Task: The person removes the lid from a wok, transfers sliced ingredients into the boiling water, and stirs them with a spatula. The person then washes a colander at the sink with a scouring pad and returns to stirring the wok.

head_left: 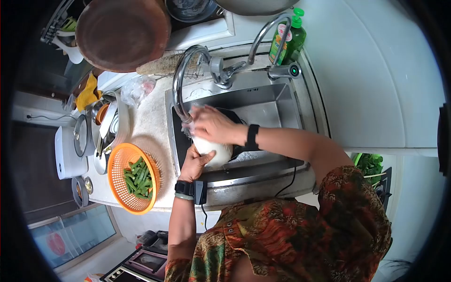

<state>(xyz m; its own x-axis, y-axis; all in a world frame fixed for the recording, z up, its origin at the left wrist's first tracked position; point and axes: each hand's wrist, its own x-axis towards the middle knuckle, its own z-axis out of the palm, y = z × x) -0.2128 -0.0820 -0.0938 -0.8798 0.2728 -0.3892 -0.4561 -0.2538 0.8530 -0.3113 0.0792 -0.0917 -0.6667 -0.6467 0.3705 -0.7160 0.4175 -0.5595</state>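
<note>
Over the left part of the sink, my left hand is wrapped round a smooth white bowl, with the thumb along its near side and the fingers mostly hidden. My right hand lies across the upper part of the bowl, its fingers smeared by motion right under the spout of the curved tap. Water splashes around those fingertips. Whether the right fingers pinch anything is hidden by the blur. A dark pan-like thing sits in the sink behind my right hand, partly covered.
An orange basket of cut green pods stands left on the counter. Behind it are a white tub of utensils and a plastic bag. A second thin tap and green soap bottles stand at the back right.
</note>
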